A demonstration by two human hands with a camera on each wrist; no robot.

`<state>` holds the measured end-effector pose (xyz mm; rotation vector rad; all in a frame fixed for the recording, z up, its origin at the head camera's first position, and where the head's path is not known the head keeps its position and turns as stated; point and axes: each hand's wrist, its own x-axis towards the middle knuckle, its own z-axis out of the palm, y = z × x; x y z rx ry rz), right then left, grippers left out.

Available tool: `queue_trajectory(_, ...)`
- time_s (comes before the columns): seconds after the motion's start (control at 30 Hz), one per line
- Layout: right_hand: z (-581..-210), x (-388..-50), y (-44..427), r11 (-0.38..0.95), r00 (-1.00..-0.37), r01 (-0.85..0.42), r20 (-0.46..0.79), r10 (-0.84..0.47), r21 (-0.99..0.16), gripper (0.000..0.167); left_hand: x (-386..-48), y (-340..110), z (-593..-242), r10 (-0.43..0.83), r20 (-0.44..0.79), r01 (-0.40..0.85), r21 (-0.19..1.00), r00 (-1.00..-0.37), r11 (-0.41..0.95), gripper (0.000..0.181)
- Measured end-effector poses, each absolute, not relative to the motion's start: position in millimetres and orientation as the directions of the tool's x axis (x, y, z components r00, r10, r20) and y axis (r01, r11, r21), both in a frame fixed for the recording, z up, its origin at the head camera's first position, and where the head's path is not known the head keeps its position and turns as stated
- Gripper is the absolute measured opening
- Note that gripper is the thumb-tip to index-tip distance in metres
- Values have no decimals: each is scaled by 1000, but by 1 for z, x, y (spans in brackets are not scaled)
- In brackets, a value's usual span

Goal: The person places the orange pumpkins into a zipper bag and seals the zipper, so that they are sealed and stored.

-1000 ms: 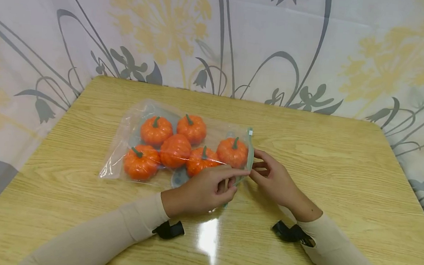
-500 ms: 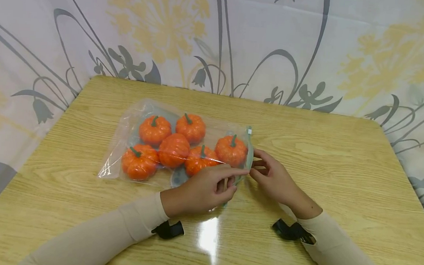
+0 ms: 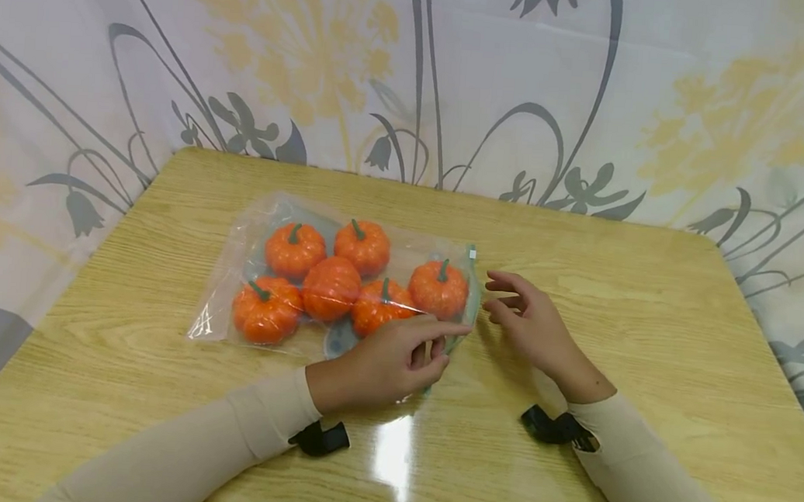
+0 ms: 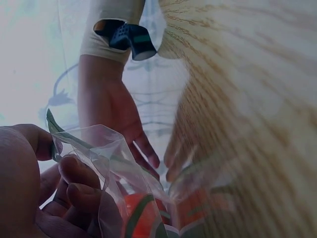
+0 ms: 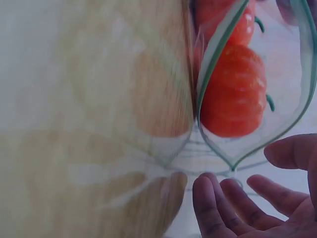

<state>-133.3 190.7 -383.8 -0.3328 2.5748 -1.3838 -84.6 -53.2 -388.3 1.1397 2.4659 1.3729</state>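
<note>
A clear zip bag (image 3: 213, 300) with a green-edged mouth lies on its side on the table, mouth toward the right. Several orange toy pumpkins (image 3: 331, 289) with green stems are inside it. My left hand (image 3: 387, 363) pinches the near part of the mouth edge, its index finger stretched along it; in the left wrist view the clear plastic (image 4: 106, 148) passes between thumb and fingers. My right hand (image 3: 536, 330) is just right of the mouth, fingers loosely bent and holding nothing. In the right wrist view the mouth gapes, a pumpkin (image 5: 235, 94) showing through it.
Under the bag is a wood-grain table (image 3: 649, 315), its glossy top reflecting the light. A floral curtain (image 3: 484, 78) hangs behind and beside the table. Black wrist devices (image 3: 322, 437) sit below both sleeves.
My right hand has let go of the bag's mouth edge and drawn a little to the right, its fingers spreading. The left hand and the pumpkins stay in place.
</note>
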Motion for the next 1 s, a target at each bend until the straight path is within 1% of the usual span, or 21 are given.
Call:
queue_trajectory(0.3,-382,-154,192,538,-962,-67,-87,-257,-840,47,-84,-51,-389,660,230,543,777,-716,318,41)
queue_trajectory(0.6,-380,-170,184,531,-960,-5,-146,-241,-847,48,-84,-50,-388,666,228,536,789,-710,301,41)
queue_trajectory(1.0,-383,-184,169,397,-944,95,-210,-255,-913,51,-85,-54,-388,665,224,536,785,-713,310,41)
